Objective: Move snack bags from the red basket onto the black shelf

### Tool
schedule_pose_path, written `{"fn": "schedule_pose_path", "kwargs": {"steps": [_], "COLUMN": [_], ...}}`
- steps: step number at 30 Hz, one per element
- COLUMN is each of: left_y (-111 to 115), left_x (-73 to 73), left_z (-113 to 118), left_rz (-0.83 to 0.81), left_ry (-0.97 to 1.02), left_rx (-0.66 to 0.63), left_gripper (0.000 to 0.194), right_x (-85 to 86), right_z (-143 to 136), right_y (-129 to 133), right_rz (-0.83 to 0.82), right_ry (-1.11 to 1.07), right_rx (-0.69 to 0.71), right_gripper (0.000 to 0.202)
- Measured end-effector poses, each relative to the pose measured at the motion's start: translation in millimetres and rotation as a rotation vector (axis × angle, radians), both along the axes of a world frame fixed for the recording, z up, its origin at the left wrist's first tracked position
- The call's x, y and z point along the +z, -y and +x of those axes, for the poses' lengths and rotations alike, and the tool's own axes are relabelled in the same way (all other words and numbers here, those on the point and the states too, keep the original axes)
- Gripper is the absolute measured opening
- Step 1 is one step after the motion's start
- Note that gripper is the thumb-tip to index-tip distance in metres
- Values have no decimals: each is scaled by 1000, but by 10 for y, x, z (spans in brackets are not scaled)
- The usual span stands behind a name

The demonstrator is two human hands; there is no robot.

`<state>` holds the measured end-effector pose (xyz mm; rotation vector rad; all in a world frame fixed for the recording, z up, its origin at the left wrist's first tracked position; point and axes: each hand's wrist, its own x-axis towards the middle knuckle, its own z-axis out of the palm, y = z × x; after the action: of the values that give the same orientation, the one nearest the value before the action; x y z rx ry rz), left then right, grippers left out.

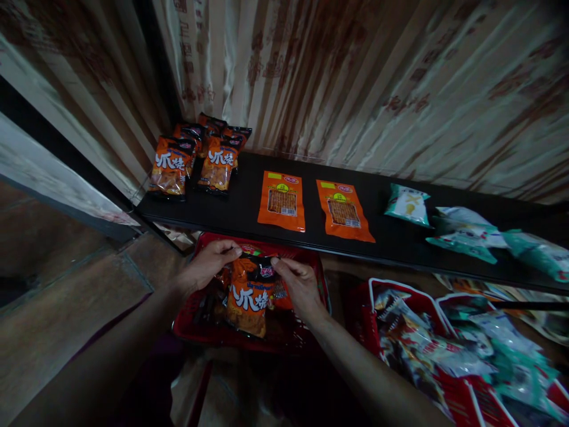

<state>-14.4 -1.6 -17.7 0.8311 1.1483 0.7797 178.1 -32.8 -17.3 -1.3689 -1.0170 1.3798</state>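
An orange and black snack bag (pixel 249 296) hangs upright between my hands, over a red basket (pixel 184 323). My left hand (pixel 211 264) pinches its top left corner, and my right hand (pixel 300 287) grips the top right corner. Behind and below the bag, more packets show in the basket, partly hidden by it. On the black shelf (pixel 235 216) just beyond, several matching snack bags (pixel 217 163) stand grouped at the left end. Two flat orange packets (pixel 282 201) lie side by side near the middle of the shelf.
Green and white bags (pixel 406 204) lie along the shelf's right part. Below right, red baskets with white handles (pixel 371 290) hold many packets (pixel 413 341). A printed curtain (pixel 333 89) hangs behind the shelf, and a dark post (pixel 157 59) rises at its left end.
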Motion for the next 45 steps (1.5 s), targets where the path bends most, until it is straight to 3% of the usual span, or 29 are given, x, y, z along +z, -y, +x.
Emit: {"fn": "schedule_pose_path", "kwargs": {"steps": [11, 25, 39, 45], "left_y": [27, 36, 47, 82], "left_x": [73, 20, 26, 36], "left_z": [115, 129, 163, 167], "left_rz": [64, 27, -130, -204], "left_ry": [-106, 31, 309, 313], "left_rx": [99, 130, 206, 79], "left_gripper": [14, 19, 7, 16], "right_x": [-58, -77, -68, 15], "right_z": [0, 10, 46, 30], "right_y": [-18, -11, -27, -51], "right_rz": [7, -27, -61, -111], "right_ry": [-14, -117, -133, -165], "right_rx": [-7, -96, -139, -188], "right_gripper": [30, 24, 20, 24]}}
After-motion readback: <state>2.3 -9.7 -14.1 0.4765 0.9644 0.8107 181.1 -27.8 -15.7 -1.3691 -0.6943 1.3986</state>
